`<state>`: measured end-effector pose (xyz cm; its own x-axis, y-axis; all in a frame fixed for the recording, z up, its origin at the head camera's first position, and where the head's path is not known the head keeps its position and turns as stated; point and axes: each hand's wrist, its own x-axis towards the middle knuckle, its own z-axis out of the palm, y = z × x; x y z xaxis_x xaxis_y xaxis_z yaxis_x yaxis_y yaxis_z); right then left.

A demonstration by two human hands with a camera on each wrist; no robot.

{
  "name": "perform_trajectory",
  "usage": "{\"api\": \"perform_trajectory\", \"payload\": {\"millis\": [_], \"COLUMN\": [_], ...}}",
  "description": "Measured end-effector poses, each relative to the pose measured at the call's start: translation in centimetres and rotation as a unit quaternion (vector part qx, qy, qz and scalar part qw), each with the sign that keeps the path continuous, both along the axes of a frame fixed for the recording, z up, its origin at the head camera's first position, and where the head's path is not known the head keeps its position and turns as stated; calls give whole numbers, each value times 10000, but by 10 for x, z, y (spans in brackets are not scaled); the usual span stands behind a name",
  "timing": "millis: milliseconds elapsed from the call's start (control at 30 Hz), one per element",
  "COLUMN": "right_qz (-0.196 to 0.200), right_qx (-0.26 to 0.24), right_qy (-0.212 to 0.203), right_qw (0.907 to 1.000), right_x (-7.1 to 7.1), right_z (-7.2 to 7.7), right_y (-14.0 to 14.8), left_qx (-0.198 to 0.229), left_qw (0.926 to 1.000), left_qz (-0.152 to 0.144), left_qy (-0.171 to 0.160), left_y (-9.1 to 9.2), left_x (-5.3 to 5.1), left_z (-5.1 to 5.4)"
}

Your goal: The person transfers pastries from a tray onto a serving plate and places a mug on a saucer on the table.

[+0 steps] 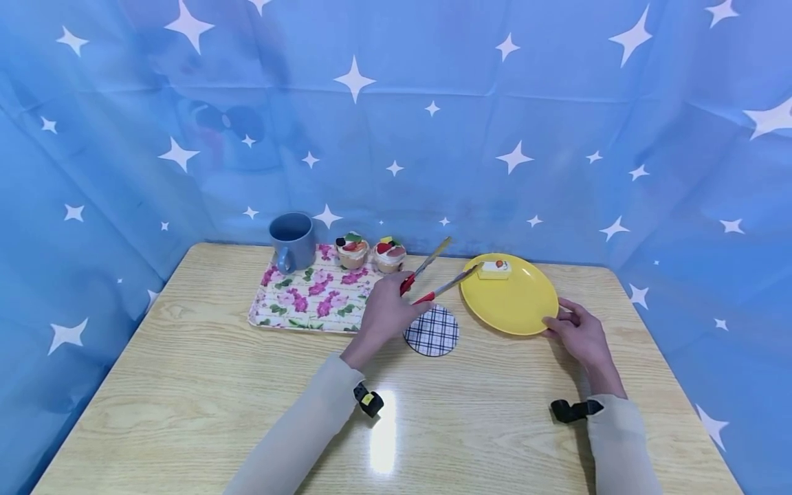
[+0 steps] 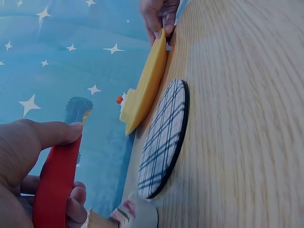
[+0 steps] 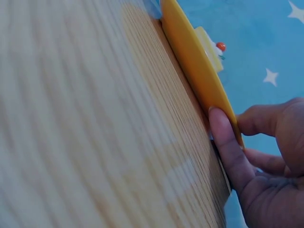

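Blue cloth with white stars point(image 1: 396, 130) hangs behind and beside a wooden table point(image 1: 482, 426). On its far left side lies a floral tray point(image 1: 291, 309); a blue mug point(image 1: 293, 240) stands at the far left corner of it, and two toy cupcakes point(image 1: 353, 251) point(image 1: 389, 255) stand side by side along the far edge. The left hand point(image 1: 386, 306) grasps red-handled tongs point(image 1: 458, 279), whose two arms are spread apart. This hand covers the right end of the tray. One tip of the tongs reaches to the toy cake slice point(image 1: 493, 270); whether it touches, I cannot tell. The slice sits at the far left part of the yellow plate point(image 1: 513, 302), which is on the right side of the table. The right hand point(image 1: 581, 337) pinches the plate's near right rim, with one finger underneath. Between tray and plate lies a round checked coaster point(image 1: 433, 333), near the left hand and below the tongs. Both wrists carry small black cameras point(image 1: 371, 404).
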<state>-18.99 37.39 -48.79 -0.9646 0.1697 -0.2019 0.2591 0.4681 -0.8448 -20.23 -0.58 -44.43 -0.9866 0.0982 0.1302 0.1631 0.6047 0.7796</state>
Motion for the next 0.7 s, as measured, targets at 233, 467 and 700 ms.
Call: {"api": "perform_trajectory", "payload": {"millis": [233, 467, 700], "right_qz": [86, 44, 49], "right_qx": [-111, -45, -100], "right_qy": [80, 54, 101], "right_qw": [9999, 10000, 9999], "right_x": [0, 1, 1], "right_z": [-1, 1, 3], "right_y": [0, -2, 1], "left_qx": [76, 504, 450], "left_qw": [9995, 9981, 9975], "left_qz": [294, 366, 523], "left_qy": [-29, 24, 172], "left_y": [-15, -32, -47], "left_x": [4, 9, 11], "left_z": [1, 3, 5]}}
